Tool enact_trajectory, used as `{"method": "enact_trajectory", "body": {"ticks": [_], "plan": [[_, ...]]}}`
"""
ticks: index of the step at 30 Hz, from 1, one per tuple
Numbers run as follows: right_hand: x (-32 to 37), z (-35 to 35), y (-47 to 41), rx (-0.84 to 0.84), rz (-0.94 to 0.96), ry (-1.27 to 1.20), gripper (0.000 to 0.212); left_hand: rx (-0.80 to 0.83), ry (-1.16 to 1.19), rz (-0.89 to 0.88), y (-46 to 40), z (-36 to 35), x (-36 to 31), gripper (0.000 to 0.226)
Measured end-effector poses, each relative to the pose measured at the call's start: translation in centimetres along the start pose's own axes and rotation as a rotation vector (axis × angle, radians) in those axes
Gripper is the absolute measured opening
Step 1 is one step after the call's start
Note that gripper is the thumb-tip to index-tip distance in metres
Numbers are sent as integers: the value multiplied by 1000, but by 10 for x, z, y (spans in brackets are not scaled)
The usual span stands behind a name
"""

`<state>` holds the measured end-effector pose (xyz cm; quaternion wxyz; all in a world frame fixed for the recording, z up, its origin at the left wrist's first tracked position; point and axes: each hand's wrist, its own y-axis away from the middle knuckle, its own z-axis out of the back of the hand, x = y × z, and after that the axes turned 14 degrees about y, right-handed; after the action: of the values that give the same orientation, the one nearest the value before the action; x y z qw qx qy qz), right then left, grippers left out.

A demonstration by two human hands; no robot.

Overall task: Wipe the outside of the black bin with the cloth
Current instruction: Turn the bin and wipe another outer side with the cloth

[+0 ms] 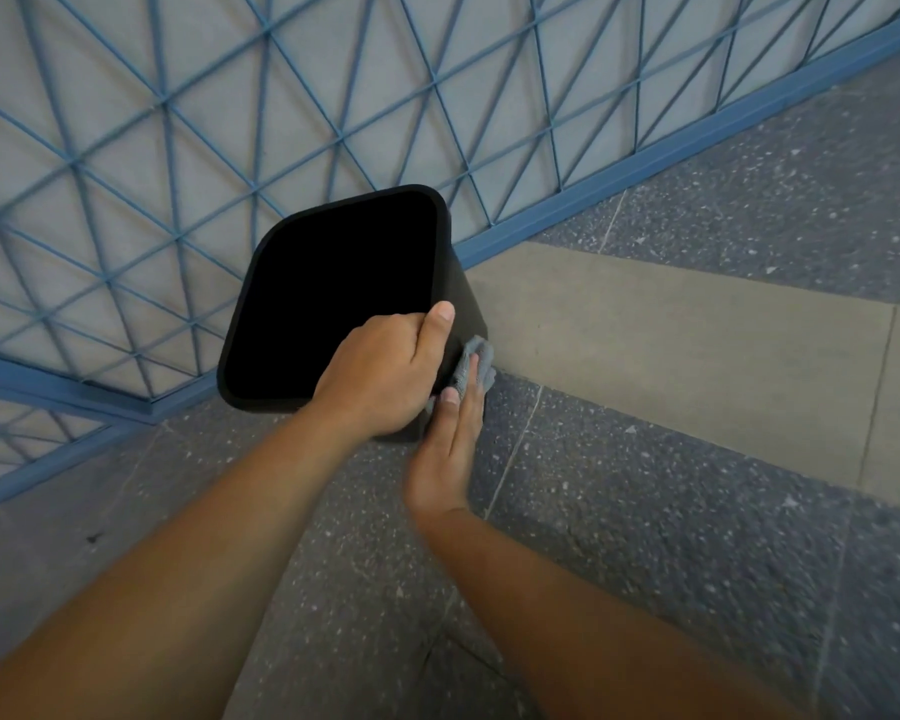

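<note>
black bin sits on the speckled grey floor, right up against the blue mesh railing, its open top tipped toward the camera so the inside reads as plain black. left hand grips the bin's near-right rim corner: fingers curled over the edge into the opening, thumb laid up along the outer corner. right hand is lower, against the bin's right outer wall, fingers straight & close together, pressing a small grey cloth flat onto that wall; the cloth bunches out past the fingertips near the bottom of the wall. thumb of the right hand lies alongside the palm, touching the bin side. both forearms bare, coming in from the bottom edge of view. a paler tan strip of floor runs from the bin's right side toward the right edge, w/ darker speckled tiles either side. can't tell if the bin base is fully flat on the floor.
</note>
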<state>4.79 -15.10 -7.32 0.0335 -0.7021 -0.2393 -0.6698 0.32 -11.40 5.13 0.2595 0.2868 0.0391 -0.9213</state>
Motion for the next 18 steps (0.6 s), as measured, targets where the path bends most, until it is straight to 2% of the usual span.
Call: {"method": "enact_trajectory", "body": {"ticks": [3, 7, 10, 13, 15, 18], "plan": [[-33, 15, -21, 60, -155, 48, 79, 3, -6, -18, 1, 0, 0, 55], [-46, 36, -48, 166, -243, 17, 50, 12, 18, -4, 0, 1, -1, 56], [-10, 47, -40, 7, -48, -24, 43, 3, 23, 23, 1, 2, 0, 58], [26, 30, -10, 48, 298, 47, 56, -3, 31, 31, -1, 1, 4, 61], [38, 15, -6, 98, 297, 62, 64, 4, 64, 26, -2, 1, 7, 66], [44, 16, -37, 77, 327, 68, 59, 24, 68, -1, 0, 0, 6, 60]]}}
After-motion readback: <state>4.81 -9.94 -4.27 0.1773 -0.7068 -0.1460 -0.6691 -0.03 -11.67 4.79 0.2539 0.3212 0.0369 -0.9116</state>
